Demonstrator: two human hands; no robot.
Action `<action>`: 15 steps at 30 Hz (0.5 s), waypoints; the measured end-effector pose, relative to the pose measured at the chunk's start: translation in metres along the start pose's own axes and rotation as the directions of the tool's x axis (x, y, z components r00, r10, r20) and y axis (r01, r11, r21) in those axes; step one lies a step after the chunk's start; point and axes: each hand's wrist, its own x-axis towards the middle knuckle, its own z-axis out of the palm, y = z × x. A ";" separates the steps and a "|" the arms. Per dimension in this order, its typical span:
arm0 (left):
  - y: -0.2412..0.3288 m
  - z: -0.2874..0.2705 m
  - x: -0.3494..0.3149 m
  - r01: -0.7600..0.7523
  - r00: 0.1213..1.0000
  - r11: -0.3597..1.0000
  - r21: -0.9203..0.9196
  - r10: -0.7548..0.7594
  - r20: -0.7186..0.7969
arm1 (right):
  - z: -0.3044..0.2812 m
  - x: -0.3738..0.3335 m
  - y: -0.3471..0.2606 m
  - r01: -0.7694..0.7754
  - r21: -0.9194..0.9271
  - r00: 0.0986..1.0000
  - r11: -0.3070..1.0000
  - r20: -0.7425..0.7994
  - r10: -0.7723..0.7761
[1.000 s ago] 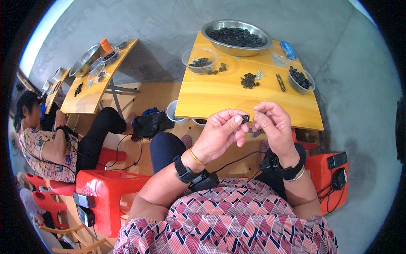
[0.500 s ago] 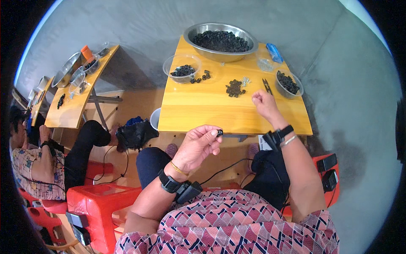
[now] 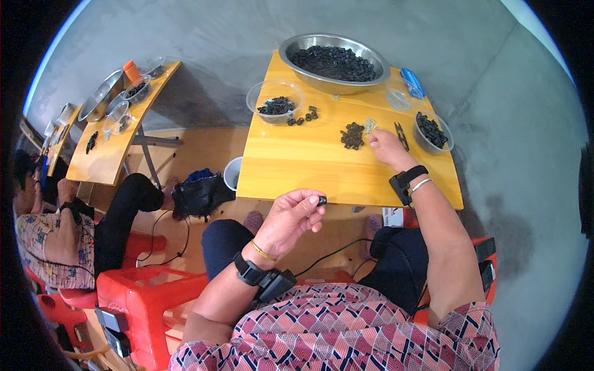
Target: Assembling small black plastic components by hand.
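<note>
My left hand [image 3: 289, 219] is closed in front of the table's near edge, pinching a small black cylindrical part [image 3: 322, 201] between thumb and fingertips. Over the tabletop, my right hand [image 3: 390, 150] has its fingers curled together, the tips beside a little heap of small silvery pieces [image 3: 369, 125]. Whatever those fingers hold, if anything, is hidden. Left of them lies a pile of small dark brown-black pieces [image 3: 352, 136]. A pair of black thread snips [image 3: 401, 136] rests just beyond the right hand. Several loose black cylinders [image 3: 303, 118] stand farther left.
A large steel basin [image 3: 337, 85] of black parts stands at the table's far edge. Clear plastic bowls of black parts sit left [image 3: 255, 111] and right [image 3: 424, 143]. A blue packet [image 3: 413, 83] lies at the back right. A co-worker [image 3: 55, 241] sits at another table [image 3: 102, 162] on the left.
My right hand has come nearer to the silvery pieces. The left hand still pinches the black part, almost in place. The whole view has shifted slightly.
</note>
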 end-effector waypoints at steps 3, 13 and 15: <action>0.001 0.007 0.000 -0.014 0.999 1.000 0.006 0.014 0.028 | -0.001 -0.013 0.005 0.147 0.137 0.961 0.980 -0.253 -0.109; 0.007 0.029 -0.018 -0.119 0.984 0.993 -0.018 0.120 0.134 | -0.023 -0.138 -0.103 0.160 0.913 0.978 0.374 -0.095 -0.187; 0.010 0.036 -0.025 -0.124 0.985 0.992 -0.008 0.124 0.119 | -0.022 -0.148 -0.112 0.171 0.942 0.969 0.289 -0.107 -0.224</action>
